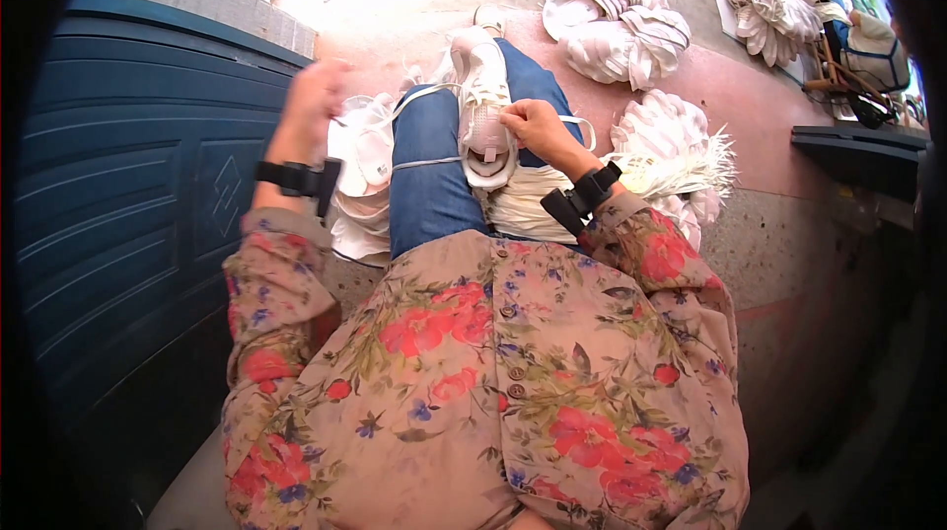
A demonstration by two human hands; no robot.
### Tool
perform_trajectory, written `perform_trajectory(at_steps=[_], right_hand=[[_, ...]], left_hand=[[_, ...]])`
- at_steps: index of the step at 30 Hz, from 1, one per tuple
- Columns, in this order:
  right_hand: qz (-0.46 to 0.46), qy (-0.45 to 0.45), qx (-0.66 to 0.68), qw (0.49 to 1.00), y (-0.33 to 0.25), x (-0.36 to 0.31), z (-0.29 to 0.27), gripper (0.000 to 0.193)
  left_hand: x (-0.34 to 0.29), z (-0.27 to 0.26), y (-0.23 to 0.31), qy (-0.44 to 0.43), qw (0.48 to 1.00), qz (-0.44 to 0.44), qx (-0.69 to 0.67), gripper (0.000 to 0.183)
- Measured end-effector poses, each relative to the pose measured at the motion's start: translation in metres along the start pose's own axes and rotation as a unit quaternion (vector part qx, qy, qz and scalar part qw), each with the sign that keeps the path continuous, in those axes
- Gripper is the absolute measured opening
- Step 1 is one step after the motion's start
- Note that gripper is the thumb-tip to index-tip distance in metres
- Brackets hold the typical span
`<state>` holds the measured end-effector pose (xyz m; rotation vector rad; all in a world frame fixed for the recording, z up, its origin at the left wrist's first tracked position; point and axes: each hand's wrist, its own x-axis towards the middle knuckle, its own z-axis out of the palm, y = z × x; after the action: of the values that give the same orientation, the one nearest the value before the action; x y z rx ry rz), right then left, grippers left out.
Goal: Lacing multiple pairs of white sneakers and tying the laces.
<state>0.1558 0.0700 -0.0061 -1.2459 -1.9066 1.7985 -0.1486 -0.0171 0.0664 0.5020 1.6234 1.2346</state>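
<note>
The white shoe (482,115) sits on my lap between my thighs, toe pointing away, heel opening toward me. My right hand (538,130) is at its throat, thumb and fingertips pinched together by the right side of the tongue (483,135) – whether on the lace or the edge of the upper, I can't tell. My left hand (314,101) is up and out to the left, well apart from the shoe and blurred; its fingers look curled, but I can't tell whether they hold anything. Loose lace (422,96) loops out over my left thigh (424,194).

I'd expect the shoe to be light, soft in the upper and tongue, firmer along the sole, and not fragile. The heel collar or the sole edge would be the steady grip; the lace should be limp and thin, best pinched near its tip.

A bundle of pale laces (533,199) lies on my right thigh – just beside the heel – with shoe piles on my left (365,150) and right (656,125).
</note>
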Motion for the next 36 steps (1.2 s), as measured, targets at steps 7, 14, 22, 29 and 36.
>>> perform_trajectory(at_steps=[7, 14, 22, 29, 36], right_hand=[[-0.174, 0.124, -0.334, 0.918, -0.008, 0.000, 0.018, 0.009], [-0.157, 0.131, -0.463, 0.862, -0.011, -0.005, 0.012, 0.010], [-0.159, 0.125, -0.454, 0.868, -0.015, -0.003, 0.014, 0.008], [-0.020, 0.097, -0.137, 0.986, 0.003, 0.015, 0.011, 0.012], [0.035, 0.127, 0.043, 0.990, 0.010, 0.013, 0.023, 0.016]], left_hand=[[-0.020, 0.120, -0.065, -0.113, 0.977, 0.005, 0.182, 0.019], [-0.028, 0.153, -0.072, -0.073, 0.791, 0.175, 0.581, 0.020], [-0.038, 0.150, -0.073, -0.072, 0.759, 0.215, 0.611, 0.014], [-0.020, 0.147, -0.089, -0.057, 0.827, 0.227, 0.511, 0.016], [-0.019, 0.139, -0.083, -0.143, 0.984, -0.054, 0.094, 0.023]])
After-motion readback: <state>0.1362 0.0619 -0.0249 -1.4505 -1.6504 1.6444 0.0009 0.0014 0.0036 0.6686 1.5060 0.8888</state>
